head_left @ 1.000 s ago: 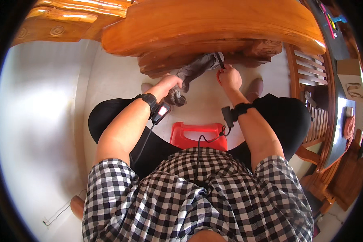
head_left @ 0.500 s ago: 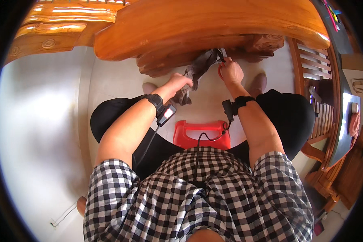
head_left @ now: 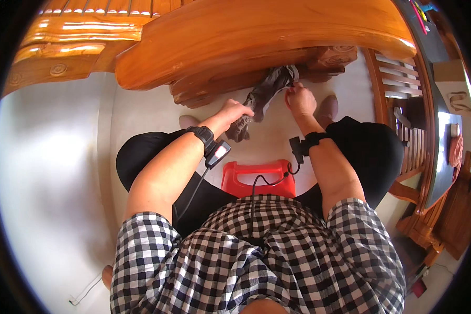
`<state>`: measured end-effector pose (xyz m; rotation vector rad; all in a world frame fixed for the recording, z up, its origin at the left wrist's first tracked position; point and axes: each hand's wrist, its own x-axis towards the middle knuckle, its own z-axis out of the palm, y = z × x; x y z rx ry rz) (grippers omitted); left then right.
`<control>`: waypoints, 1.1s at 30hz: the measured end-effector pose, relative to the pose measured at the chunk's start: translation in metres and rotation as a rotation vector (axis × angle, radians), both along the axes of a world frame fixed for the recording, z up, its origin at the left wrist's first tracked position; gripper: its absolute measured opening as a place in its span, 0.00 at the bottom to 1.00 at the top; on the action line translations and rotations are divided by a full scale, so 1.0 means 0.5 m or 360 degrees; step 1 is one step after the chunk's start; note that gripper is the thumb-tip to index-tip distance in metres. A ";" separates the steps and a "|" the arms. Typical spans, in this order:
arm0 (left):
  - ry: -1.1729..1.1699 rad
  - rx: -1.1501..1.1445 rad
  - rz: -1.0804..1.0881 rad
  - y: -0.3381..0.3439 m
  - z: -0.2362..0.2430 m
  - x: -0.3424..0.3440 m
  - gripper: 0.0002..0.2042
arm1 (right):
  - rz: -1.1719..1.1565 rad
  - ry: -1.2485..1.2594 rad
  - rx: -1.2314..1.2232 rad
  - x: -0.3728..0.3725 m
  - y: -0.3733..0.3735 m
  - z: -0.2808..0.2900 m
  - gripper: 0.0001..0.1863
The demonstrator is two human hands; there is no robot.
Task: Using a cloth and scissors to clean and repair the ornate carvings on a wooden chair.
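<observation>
A crumpled grey-brown cloth stretches up from between my hands toward the underside of the carved wooden seat. My left hand is closed on the cloth at its lower part. My right hand is closed on a red-handled tool beside the cloth's upper end; the tool's working part is too small to make out clearly. A red plastic stool or holder with a handle slot sits on the floor between my bent legs.
Carved wooden furniture curves across the top. At the right stand a slatted wooden chair and a dark-topped table with a cardboard box and red cloth. A thin cord lies at the lower left.
My left hand has moved slightly to the right with the cloth. My right hand stays near the cloth's upper end, shifting only slightly, and the view has tilted a little.
</observation>
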<state>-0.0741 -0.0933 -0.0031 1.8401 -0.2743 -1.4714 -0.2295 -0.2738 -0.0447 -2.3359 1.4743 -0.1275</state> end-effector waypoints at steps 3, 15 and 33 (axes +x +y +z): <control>-0.0044 0.0014 0.0019 -0.006 0.002 -0.007 0.11 | -0.0182 -0.0006 0.0204 -0.028 -0.039 0.024 0.15; 0.0051 -0.0072 -0.0012 -0.043 0.002 -0.032 0.09 | -0.0869 -0.1283 0.1285 -0.019 -0.114 -0.057 0.12; -0.0010 -0.0070 -0.0076 -0.048 0.006 -0.039 0.10 | -0.1372 -0.1722 0.1626 -0.002 -0.025 0.018 0.11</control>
